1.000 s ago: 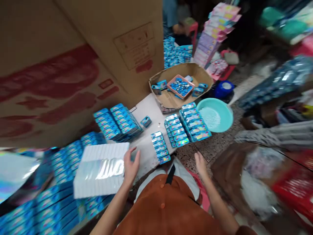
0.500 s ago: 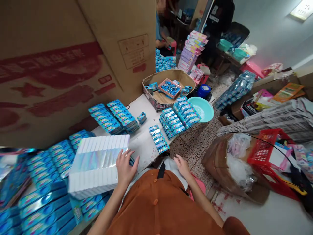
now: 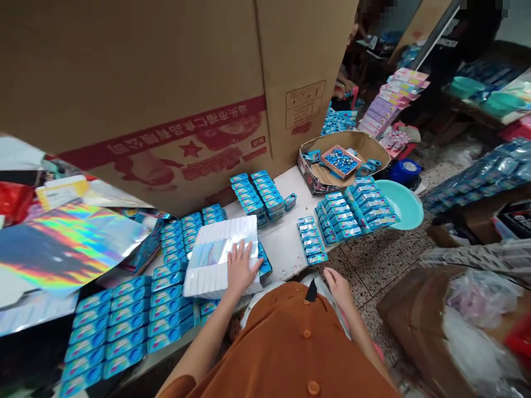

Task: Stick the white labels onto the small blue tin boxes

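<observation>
A white ridged stack (image 3: pixel 212 258) lies atop blue packs (image 3: pixel 208 306) at the near edge of the table (image 3: pixel 282 243), its long axis indeterminate. The left hand (image 3: pixel 241 270), the nearer, rests fingers spread on its right part, most of it extending leftward; the right hand (image 3: pixel 338 284), fingers together, seemingly empty, is well apart rightward.

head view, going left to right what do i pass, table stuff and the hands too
iridescent sheet → white stack with a shiny band, left hand over its right side → lone blue box → short row of blue boxes → right hand → turquoise basin
</observation>
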Available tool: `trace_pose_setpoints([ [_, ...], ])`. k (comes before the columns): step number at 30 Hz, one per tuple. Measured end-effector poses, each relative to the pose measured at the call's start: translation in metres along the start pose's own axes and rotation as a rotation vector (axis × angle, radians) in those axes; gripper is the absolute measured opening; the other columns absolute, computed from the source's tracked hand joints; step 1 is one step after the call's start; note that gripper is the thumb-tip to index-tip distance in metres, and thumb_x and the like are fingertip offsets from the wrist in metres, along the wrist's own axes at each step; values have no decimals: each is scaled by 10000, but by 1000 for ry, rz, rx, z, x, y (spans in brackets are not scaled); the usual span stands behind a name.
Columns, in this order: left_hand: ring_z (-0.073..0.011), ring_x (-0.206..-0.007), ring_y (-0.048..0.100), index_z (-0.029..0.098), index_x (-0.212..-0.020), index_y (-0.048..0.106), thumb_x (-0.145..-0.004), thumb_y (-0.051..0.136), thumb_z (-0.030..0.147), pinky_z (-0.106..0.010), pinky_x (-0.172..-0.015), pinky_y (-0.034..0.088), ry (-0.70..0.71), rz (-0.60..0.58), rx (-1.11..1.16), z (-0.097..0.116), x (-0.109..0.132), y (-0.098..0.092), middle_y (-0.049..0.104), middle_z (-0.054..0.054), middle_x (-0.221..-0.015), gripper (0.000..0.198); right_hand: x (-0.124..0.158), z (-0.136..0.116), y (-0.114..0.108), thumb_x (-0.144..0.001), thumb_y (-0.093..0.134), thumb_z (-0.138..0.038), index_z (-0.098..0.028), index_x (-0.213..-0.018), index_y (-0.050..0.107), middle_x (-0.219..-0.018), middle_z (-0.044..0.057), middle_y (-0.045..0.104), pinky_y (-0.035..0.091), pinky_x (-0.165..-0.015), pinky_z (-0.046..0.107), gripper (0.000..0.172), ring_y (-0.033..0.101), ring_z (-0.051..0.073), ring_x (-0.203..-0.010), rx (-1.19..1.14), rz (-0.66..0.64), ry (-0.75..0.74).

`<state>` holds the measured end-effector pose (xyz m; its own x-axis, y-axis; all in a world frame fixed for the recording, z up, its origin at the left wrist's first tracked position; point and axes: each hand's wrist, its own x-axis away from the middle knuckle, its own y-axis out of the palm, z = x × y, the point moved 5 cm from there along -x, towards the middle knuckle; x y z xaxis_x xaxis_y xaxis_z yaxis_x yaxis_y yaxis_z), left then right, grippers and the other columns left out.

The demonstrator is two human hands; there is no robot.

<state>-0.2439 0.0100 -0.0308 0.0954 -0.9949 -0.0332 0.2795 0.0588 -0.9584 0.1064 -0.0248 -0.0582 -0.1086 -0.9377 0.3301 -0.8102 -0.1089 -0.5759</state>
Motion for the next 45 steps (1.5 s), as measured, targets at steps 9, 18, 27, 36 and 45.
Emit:
trace_pose_setpoints([
  [9,-426,-1383,196,194,-1388,421,-804,556,467,-657,-1039,211,40,116,197,5,-17,-6,326,-199,-1476,658,-22,-26,-23,-903,453,-409,-244,-1019,693,-1010,62,716,474,-860,323,313,656,213,-925,2,96,-60],
  [18,-406,-1370,248,346,-1380,390,-754,583,510,-632,-1077,243,-2,167,213,11,-17,-10,325,-40,-1501,676,-36,-31,-91,-898,464,-415,-204,-1177,604,-989,62,701,481,-829,295,376,645,178,-863,19,380,11],
  [27,-363,-1389,211,273,-1340,442,-719,627,530,-573,-1105,208,-10,167,261,-4,-15,9,290,-43,-1515,696,-30,-28,-87,-897,453,-424,-202,-1098,650,-1051,70,696,479,-888,327,359,641,197,-939,156,227,57],
  [36,-359,-1410,161,226,-1370,428,-757,624,521,-553,-1117,121,-108,13,251,-5,-13,4,302,-133,-1503,708,-37,-35,-23,-893,440,-429,-227,-1022,692,-1052,70,706,480,-892,358,348,645,225,-973,192,-119,-67],
  [45,-330,-1412,178,180,-1351,417,-825,576,429,-527,-1116,195,-60,97,285,-4,-78,-31,376,-165,-1436,602,-76,-57,16,-890,450,-423,-233,-1044,684,-1049,77,702,479,-891,373,338,644,241,-966,148,-179,-136],
])
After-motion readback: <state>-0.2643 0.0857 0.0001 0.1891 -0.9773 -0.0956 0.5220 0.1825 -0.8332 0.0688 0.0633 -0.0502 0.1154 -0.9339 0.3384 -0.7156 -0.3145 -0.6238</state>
